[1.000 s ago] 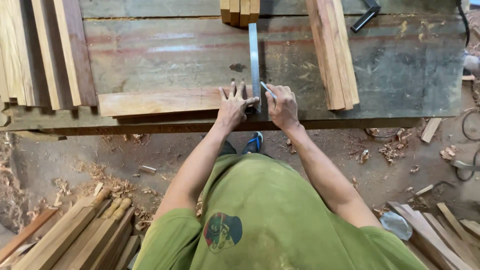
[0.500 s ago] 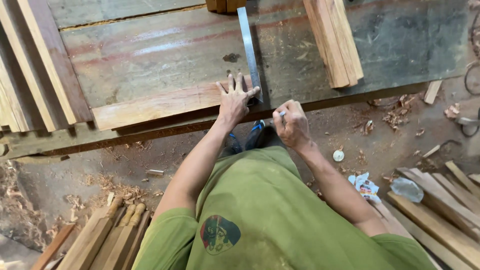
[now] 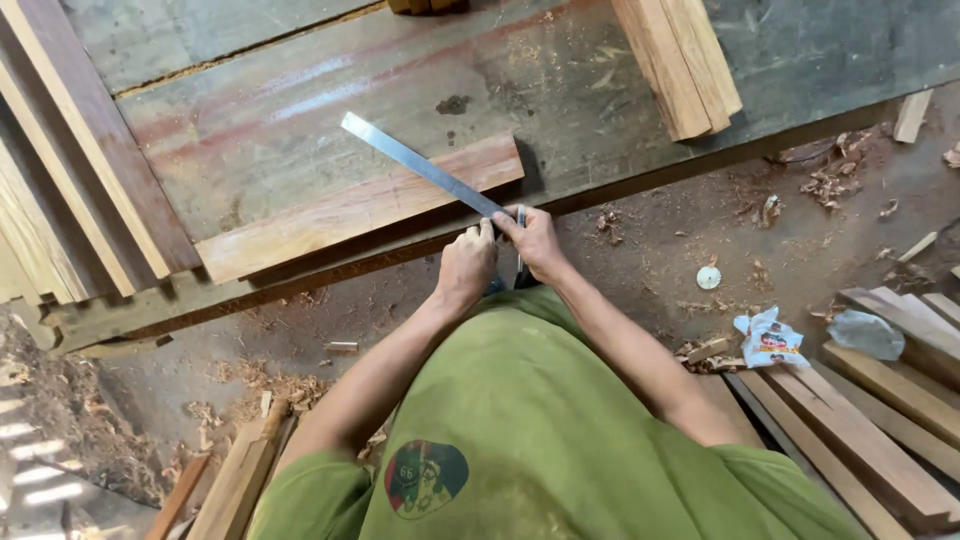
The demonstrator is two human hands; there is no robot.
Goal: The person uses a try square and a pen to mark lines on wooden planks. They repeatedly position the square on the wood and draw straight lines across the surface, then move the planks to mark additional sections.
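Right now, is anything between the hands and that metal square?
Nothing visible. Both the left hand and the right hand already grip the square at its near end, off the bench edge. Its blade slants over the board, with nothing lying on it.

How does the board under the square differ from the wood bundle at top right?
The board is one flat reddish piece lying crosswise along the bench edge; the bundle is several paler strips stacked together, running away from that edge. The metal square slants over the board, with both hands at its near end; nothing touches the bundle. Both rest on the bench.
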